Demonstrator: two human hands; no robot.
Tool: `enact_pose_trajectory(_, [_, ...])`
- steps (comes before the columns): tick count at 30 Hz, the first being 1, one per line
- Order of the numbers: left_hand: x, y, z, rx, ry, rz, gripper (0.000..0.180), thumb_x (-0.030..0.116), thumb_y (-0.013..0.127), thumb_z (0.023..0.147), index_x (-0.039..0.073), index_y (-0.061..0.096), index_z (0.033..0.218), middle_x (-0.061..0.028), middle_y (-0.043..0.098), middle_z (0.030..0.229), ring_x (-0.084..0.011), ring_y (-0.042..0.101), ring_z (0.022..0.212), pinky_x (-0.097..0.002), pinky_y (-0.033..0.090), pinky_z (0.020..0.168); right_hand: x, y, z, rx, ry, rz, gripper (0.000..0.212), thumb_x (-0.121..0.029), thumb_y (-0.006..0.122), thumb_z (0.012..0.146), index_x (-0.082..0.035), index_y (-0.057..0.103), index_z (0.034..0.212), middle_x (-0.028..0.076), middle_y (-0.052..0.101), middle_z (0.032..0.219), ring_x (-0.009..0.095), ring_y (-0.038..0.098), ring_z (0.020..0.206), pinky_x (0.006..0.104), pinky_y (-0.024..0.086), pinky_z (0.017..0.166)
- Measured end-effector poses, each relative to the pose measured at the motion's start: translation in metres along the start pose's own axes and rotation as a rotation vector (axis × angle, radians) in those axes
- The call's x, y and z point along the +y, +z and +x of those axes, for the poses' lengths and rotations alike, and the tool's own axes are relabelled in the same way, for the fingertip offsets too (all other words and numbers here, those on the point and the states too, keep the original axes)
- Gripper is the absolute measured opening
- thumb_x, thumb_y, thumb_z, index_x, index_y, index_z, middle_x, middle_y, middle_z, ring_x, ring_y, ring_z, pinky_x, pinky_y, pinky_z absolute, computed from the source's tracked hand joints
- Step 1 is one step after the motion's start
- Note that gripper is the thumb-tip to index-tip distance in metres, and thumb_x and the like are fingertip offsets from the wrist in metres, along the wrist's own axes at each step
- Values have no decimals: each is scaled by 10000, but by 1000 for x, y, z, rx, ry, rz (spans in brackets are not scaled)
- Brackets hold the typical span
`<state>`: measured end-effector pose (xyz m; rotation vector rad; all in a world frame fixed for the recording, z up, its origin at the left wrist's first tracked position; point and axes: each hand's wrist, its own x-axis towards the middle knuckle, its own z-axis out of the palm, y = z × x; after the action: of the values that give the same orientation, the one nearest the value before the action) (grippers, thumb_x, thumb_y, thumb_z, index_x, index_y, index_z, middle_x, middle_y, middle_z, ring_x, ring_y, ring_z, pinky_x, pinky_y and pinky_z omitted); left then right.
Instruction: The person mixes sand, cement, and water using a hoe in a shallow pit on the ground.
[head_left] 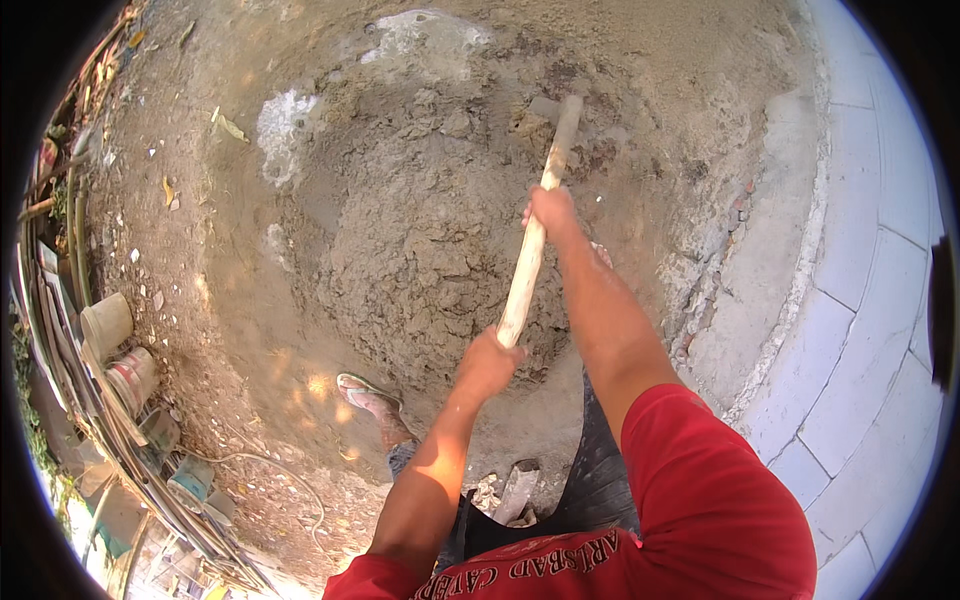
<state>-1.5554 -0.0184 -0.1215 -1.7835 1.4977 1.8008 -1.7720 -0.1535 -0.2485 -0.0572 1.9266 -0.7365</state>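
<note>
Both my hands grip the pale wooden handle of a hoe [524,275], which slants away from me over a broad heap of wet grey mortar [410,230]. Nearest my body, my left hand [488,362] is wrapped round the handle's lower end. Farther up the shaft, my right hand [552,212] is closed round it. At the far end, a grey metal head [545,108] sticks out to the left by the heap's upper right edge. Part of that head is hard to make out against the mortar.
Whitish powder patches [285,135] lie at the heap's far left. A grey block wall [850,250] curves along the right. Buckets [107,325] and long poles [75,235] line the left, with a hose [290,470] on the ground. My sandalled foot [370,394] stands beside the mortar.
</note>
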Motion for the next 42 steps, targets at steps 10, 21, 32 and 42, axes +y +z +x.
enact_pose_trajectory(10, [-135,-60,-366,-104,-476,70,388,296,733,819,0,642,1053,-282,698,926,-446,686,943,-478,546,799,211,62,-359,-171,356,133,374,-153,593,932,-50,341,1189,97,537,764,202,573,502,375,535,440])
enact_pose_trajectory(21, [33,81,14,129,109,300,293,148,694,832,30,550,1059,-269,687,858,-477,667,841,-548,529,743,14,-116,8,-52,-80,529,299,-219,596,976,-54,433,1165,57,511,749,162,536,548,332,512,458])
enact_pose_trajectory(32, [23,80,10,25,101,500,176,88,592,853,29,529,1006,-244,707,833,-407,716,793,-499,563,718,103,-98,31,98,193,85,339,-296,500,1028,34,531,951,107,538,689,228,563,528,401,542,486])
enact_pose_trajectory(42, [-209,-44,-369,39,-179,583,143,143,640,827,95,517,882,-173,654,718,-375,703,714,-478,559,610,292,50,-377,-25,429,221,309,-142,588,959,8,386,1139,126,529,697,250,584,478,418,530,410])
